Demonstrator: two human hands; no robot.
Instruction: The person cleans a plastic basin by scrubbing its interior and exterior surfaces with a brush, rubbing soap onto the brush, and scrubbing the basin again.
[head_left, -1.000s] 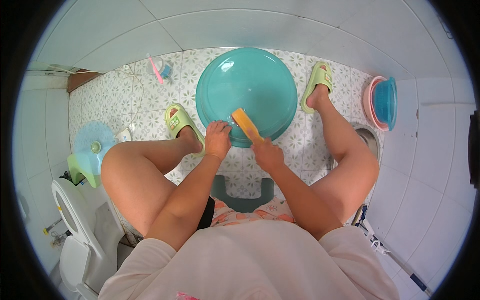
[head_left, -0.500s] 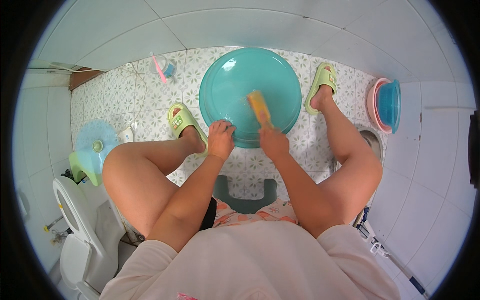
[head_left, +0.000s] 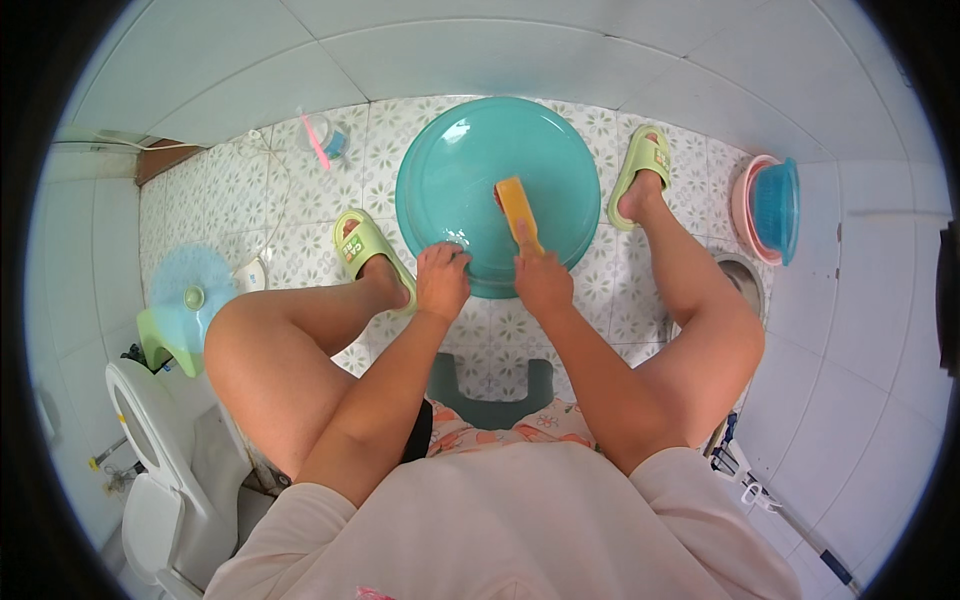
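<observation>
A large teal plastic basin (head_left: 470, 170) rests bottom up on the tiled floor between my feet, with wet shine and some suds on it. My left hand (head_left: 442, 282) is closed over its near rim, fingers curled on the edge. In my right hand (head_left: 543, 280) is the handle of a yellow scrub brush (head_left: 517, 208). The brush is tilted on its side, and a bit of its reddish bristles shows against the basin's bottom. My right fingers are wrapped round the handle near the basin's near edge.
A clear tub (head_left: 335, 140) with a pink-handled brush (head_left: 313, 140) stands far left. Light blue mesh cover (head_left: 190, 285) on a green stool (head_left: 165, 345) and a white potty chair (head_left: 165, 420) are at left. Stacked pink and blue basins (head_left: 775, 212) lean at right, beside a floor drain pan (head_left: 745, 275).
The yellow brush has shifted slightly left and appears sharper, no longer smeared by motion. My right hand moved a little left with it. My left hand stays on the rim.
</observation>
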